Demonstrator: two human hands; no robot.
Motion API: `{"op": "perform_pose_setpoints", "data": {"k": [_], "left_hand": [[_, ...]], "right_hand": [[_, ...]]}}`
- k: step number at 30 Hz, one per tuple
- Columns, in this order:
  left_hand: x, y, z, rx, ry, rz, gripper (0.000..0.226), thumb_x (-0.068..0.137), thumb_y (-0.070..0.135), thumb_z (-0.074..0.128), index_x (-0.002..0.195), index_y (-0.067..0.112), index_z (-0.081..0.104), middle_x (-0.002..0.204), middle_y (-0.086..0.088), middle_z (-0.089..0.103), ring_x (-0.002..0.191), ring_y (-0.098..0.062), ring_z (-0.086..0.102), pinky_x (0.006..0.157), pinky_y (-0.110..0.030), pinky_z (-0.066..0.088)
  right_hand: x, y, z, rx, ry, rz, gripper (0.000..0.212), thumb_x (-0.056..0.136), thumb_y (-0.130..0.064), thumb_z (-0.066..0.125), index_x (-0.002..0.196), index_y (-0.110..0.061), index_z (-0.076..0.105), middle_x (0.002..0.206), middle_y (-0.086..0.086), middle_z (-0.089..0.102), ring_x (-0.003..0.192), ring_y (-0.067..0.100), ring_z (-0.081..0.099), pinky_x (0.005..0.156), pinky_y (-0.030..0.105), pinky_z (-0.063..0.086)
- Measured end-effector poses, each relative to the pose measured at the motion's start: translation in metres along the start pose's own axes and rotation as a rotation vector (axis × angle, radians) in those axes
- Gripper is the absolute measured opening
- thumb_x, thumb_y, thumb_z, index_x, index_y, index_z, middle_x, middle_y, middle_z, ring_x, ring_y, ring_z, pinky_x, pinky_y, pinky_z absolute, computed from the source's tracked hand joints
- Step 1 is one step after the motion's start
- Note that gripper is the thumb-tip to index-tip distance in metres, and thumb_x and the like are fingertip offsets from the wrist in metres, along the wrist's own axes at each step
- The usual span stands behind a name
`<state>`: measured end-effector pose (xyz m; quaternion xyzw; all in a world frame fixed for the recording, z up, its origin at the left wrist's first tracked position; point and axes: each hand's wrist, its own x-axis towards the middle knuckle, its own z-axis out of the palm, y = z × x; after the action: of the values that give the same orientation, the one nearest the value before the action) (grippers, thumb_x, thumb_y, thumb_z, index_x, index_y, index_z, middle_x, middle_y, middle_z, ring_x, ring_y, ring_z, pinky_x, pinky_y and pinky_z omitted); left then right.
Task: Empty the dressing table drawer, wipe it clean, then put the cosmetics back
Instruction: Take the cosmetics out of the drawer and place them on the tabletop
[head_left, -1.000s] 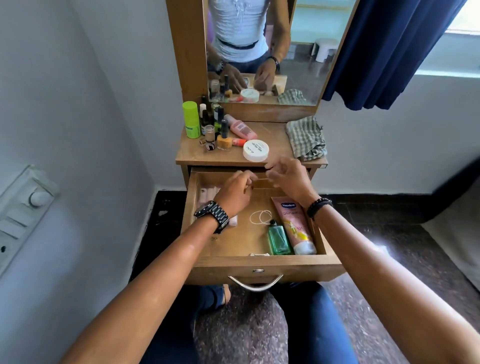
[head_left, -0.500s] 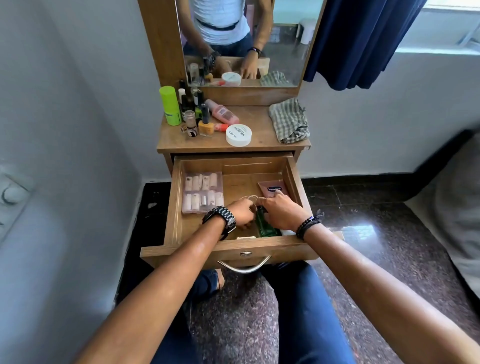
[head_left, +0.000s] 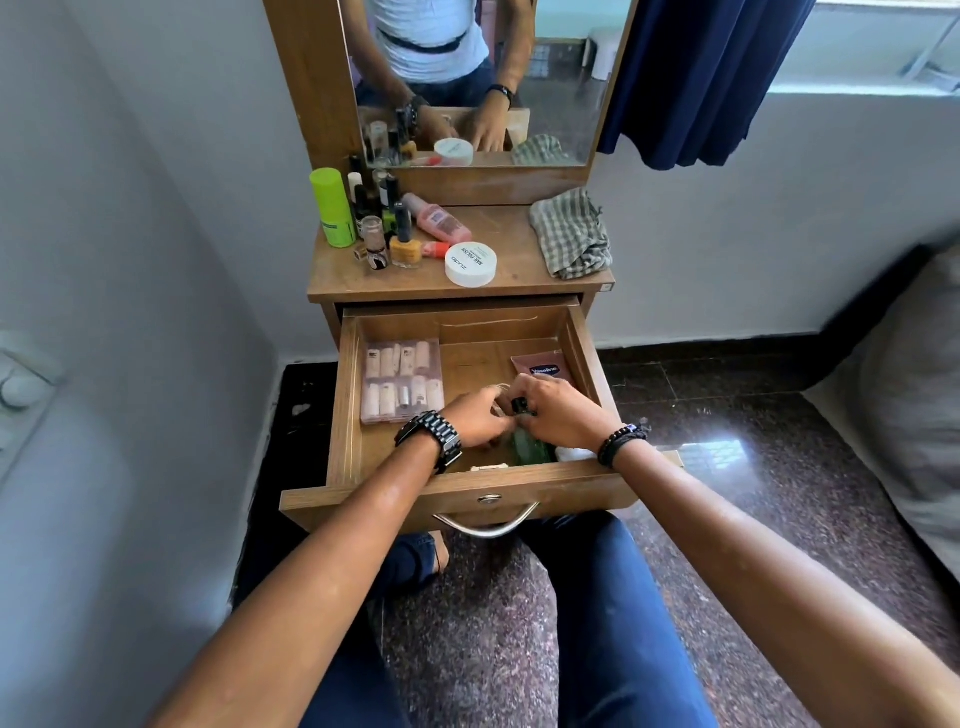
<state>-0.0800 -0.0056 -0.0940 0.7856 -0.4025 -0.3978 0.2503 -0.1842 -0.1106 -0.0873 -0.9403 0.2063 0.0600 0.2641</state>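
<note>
1. Both hands are down in the drawer (head_left: 470, 332), right hand (head_left: 558, 415) with its grip curled round the black cap of the green bottle (head_left: 527, 449), left hand (head_left: 475, 418) pinching at something beside it; what, I cannot tell.
2. Emptying step, by my read: next, lift the bottle up to the tabletop (head_left: 511, 275) at 12 o'clock.
3. The bottle lies flat near the front wall, translucent green; the Vaseline tube (head_left: 540, 366) lies at 1 o'clock, the sample box (head_left: 402, 387) at 10.

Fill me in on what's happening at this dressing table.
A seated person has both hands in the open wooden drawer. The right hand grips the green bottle with a black cap; the left hand works beside it. A clear case of small tubes and a pink Vaseline tube remain inside. Other cosmetics already stand on the tabletop.
</note>
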Motion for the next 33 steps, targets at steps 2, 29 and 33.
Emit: {"op": "perform_pose_setpoints", "data": {"k": [2,29,33], "left_hand": [[-0.001,0.0,-0.001,0.048,0.006,0.018,0.034,0.084,0.028,0.062,0.114,0.019,0.048,0.1,-0.004,0.062,0.087,-0.021,0.061,0.076,-0.032,0.05],[0.01,-0.005,-0.012,0.037,0.542,-0.003,0.041,0.089,0.027,0.058,0.12,0.003,0.047,0.126,-0.013,0.052,0.115,-0.027,0.05,0.092,-0.033,0.042],[0.01,-0.006,-0.012,0.012,0.57,-0.004,0.033,0.088,0.026,0.06,0.11,0.004,0.05,0.116,-0.014,0.057,0.105,-0.027,0.055,0.081,-0.031,0.043]], "right_hand": [[-0.002,0.001,-0.003,0.075,0.051,0.008,0.028,0.085,-0.012,0.065,0.111,-0.012,0.057,0.116,0.005,0.057,0.101,0.018,0.053,0.082,0.021,0.039],[0.003,-0.006,0.01,-0.097,0.074,0.392,0.056,0.091,-0.015,0.055,0.139,-0.014,0.027,0.13,0.02,0.041,0.119,0.042,0.044,0.1,0.046,0.04],[0.002,-0.006,0.015,-0.145,0.109,0.427,0.054,0.088,-0.017,0.058,0.134,-0.016,0.03,0.127,0.019,0.04,0.116,0.041,0.046,0.094,0.044,0.044]]}}
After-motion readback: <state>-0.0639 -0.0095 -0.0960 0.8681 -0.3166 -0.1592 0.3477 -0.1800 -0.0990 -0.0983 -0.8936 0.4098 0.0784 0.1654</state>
